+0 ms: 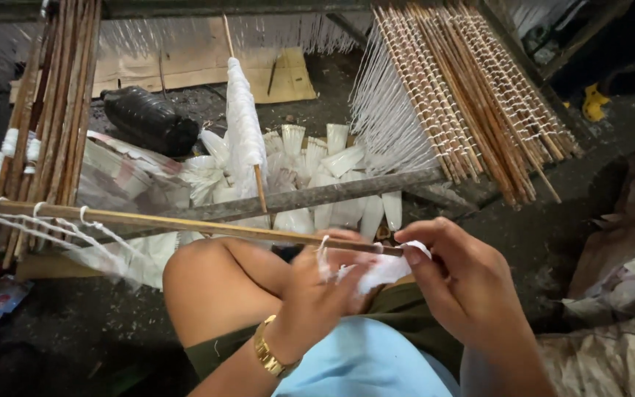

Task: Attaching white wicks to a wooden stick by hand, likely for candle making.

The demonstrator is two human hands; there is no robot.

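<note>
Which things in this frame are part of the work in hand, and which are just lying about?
In use:
- left hand and right hand, pinching white fibre
- thin bamboo stick the fibre is held against

Lying about:
- rack of strung sticks
- white fibre bundles on the floor
- dark plastic bottle
- cardboard sheet

Dim scene, with soft light falling from above and ahead

White strands and the white bundle (244, 125) are glaring almost to blown-out, while the floor (75, 331) and the upper corners are sinking into near-black shadow. The hands are blurring slightly, the left hand (317, 294) most. Straight sticks are bowing toward the edges, and the far background is losing detail.
</note>
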